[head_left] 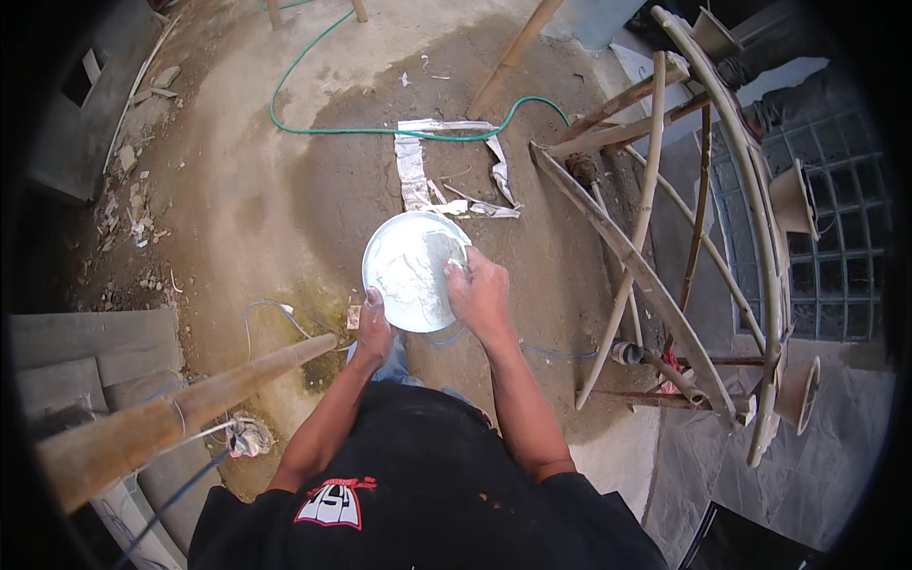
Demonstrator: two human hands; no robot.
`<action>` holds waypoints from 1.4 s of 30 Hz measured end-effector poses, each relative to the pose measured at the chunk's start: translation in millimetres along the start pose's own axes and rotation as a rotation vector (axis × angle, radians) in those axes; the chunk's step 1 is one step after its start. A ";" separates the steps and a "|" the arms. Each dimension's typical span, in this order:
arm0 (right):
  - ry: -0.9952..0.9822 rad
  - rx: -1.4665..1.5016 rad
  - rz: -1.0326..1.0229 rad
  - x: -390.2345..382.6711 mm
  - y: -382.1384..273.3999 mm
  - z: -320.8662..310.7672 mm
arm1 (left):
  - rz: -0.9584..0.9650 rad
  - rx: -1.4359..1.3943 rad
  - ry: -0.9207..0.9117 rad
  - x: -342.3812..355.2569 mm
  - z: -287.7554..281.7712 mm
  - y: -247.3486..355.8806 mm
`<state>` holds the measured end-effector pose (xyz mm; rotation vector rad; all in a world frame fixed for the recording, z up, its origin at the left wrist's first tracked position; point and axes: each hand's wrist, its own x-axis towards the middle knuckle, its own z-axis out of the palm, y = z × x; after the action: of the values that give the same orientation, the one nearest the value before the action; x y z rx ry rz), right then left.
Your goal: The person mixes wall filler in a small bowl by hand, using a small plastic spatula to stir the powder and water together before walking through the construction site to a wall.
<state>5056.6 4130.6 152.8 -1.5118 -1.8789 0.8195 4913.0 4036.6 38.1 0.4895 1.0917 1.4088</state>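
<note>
A round white basin hangs in front of my body, with white paste or powder spread inside it. My left hand grips its near left rim, thumb on top and fingers underneath. Closed over the right side of the basin is my right hand, its fingers folded around a flat grey scraper-like tool that lies against the white material. The tool's handle is mostly hidden in the fist. White smears mark the fingers.
Torn white strips and a green hose lie on damp ground ahead. Bamboo and timber props lean at the right, near buckets. A thick bamboo pole slants in from the left. Rubble lines the left wall.
</note>
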 end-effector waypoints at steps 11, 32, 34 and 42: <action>-0.171 0.030 -0.323 270.9 -93.0 109.2 | -0.007 -0.088 0.186 217.1 -58.9 186.5; -0.131 0.117 -0.352 830.5 -200.2 264.2 | 0.082 -0.052 0.178 734.1 -125.2 463.3; -0.111 0.099 -0.320 879.7 -210.1 258.8 | 0.068 -0.043 0.136 782.7 -109.1 487.6; 0.186 0.046 -0.164 1082.3 -197.8 263.9 | 0.002 -0.072 -0.062 1010.3 -71.1 542.2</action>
<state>4533.3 5132.3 205.1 -1.3367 -1.8060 0.6205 4378.4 5048.3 139.9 0.4791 0.9874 1.4205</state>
